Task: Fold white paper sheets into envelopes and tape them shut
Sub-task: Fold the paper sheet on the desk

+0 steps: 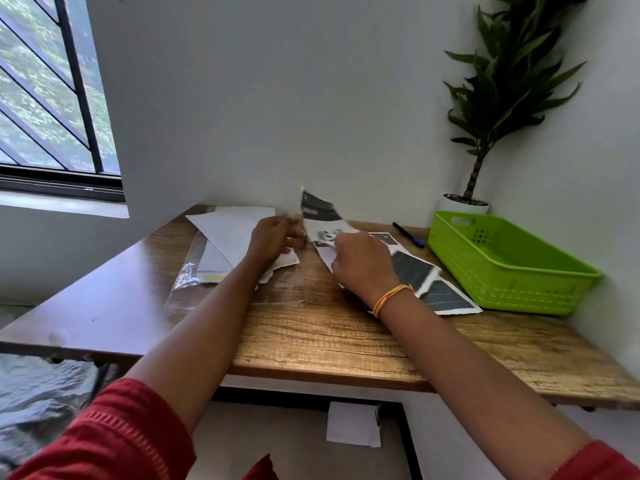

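Note:
A pile of white paper sheets (228,233) lies on the wooden table (311,334) near the wall, partly inside a clear plastic sleeve (188,275). My left hand (273,239) hovers over the pile's right edge with curled fingers, seemingly pinching something clear and small; what it is I cannot make out. My right hand (363,261) grips a printed black-and-white sheet (320,211) whose far end stands up against the wall. More of that printed paper (436,292) lies flat to the right of my wrist.
A green plastic basket (502,268) stands at the right edge of the table. A black pen with a blue cap (408,234) lies by the wall. A potted plant (464,202) occupies the back corner. A white paper (353,424) lies on the floor below.

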Demonstrator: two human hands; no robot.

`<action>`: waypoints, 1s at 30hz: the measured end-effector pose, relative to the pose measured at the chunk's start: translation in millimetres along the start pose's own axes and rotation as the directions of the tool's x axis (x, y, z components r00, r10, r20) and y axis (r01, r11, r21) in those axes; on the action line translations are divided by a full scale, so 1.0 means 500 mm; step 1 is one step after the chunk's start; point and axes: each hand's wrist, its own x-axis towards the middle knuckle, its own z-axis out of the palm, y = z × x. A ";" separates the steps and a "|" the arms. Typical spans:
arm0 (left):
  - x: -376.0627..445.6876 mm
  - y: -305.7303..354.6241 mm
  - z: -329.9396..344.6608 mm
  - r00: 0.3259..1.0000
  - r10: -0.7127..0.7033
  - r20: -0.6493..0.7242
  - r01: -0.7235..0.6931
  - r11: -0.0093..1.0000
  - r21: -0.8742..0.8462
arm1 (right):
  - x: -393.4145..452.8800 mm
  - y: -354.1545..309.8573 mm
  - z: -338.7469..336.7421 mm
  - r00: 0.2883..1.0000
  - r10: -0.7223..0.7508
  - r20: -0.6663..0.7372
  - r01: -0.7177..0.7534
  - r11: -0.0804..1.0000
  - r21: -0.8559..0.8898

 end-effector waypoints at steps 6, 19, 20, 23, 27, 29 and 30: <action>0.002 0.014 -0.049 0.946 -0.266 0.183 0.323 0.776 -0.542 | -0.008 -0.001 -0.018 0.987 -0.130 0.094 0.137 0.988 -0.071; -0.010 -0.005 -0.025 0.983 -0.161 0.087 0.146 0.977 0.152 | 0.047 -0.001 0.022 0.805 0.008 0.593 -0.228 0.927 0.297; -0.009 -0.007 -0.024 0.985 -0.154 0.083 0.138 0.975 0.175 | 0.050 -0.012 0.038 0.809 -0.016 0.588 -0.204 0.930 0.305; -0.006 -0.011 -0.022 0.986 -0.153 0.071 0.137 0.971 0.196 | 0.048 -0.026 0.079 0.777 -0.073 0.626 -0.161 0.937 0.310; -0.003 -0.012 -0.019 0.984 -0.173 0.053 0.158 0.966 0.206 | 0.048 0.029 0.098 0.734 -0.024 0.678 -0.170 0.961 0.218; -0.003 -0.012 -0.018 0.982 -0.181 0.047 0.169 0.968 0.187 | 0.046 0.079 0.095 0.708 0.031 0.705 -0.197 0.968 0.156; -0.003 -0.011 -0.018 0.981 -0.187 0.046 0.176 0.968 0.179 | 0.044 0.104 0.093 0.698 0.064 0.713 -0.225 0.965 0.133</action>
